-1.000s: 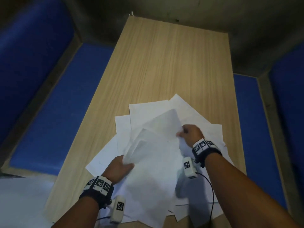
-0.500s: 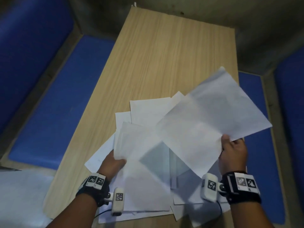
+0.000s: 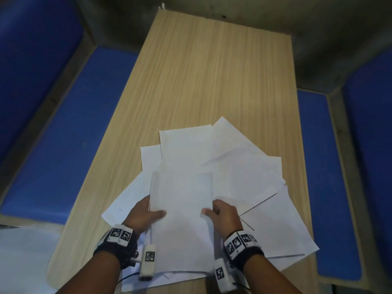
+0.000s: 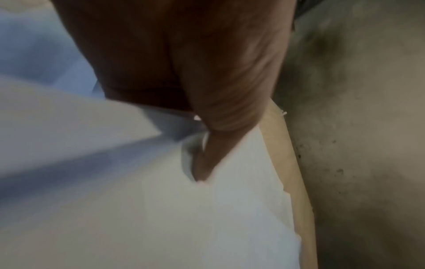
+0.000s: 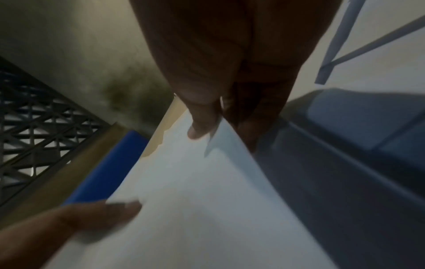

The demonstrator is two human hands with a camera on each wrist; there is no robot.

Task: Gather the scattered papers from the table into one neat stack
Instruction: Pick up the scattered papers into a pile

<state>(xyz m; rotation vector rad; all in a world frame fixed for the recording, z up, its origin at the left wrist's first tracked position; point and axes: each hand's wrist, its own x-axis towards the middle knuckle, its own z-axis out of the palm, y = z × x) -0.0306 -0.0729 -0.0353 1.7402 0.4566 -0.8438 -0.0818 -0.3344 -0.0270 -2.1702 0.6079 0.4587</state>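
White sheets make up the small stack (image 3: pixel 181 211) held low in the centre of the head view, raised above the loose papers (image 3: pixel 250 187) fanned across the near end of the light wooden table (image 3: pixel 212 71). The left hand (image 3: pixel 141 215) pinches the stack's left edge, thumb on top and fingers underneath; the right hand (image 3: pixel 226 213) pinches the right edge the same way. The right wrist view shows the thumb (image 5: pixel 200 116) pressed on the top sheet. Blue padded benches (image 3: pixel 70 134) flank the table at left and right of the frame.
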